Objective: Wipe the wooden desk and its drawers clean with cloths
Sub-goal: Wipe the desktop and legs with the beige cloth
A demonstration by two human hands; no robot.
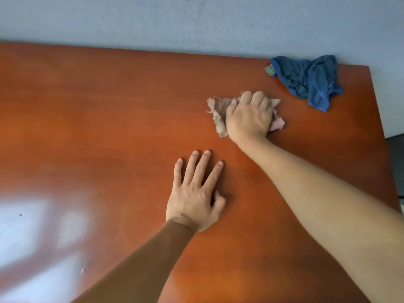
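one broad wooden desk [109, 119] against a pale wall [196, 18], window glare on its near left. blue cloth [306, 80] crumpled at the far right corner, just beyond the right hand [248, 115], fingers curled down on a beige cloth [218, 112]. left hand [196, 193] flat on the wood, fingers spread.

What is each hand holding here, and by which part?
The right hand grips the beige cloth around its bunched middle, pressing it to the desk. The left hand holds nothing; it rests flat on the desk.
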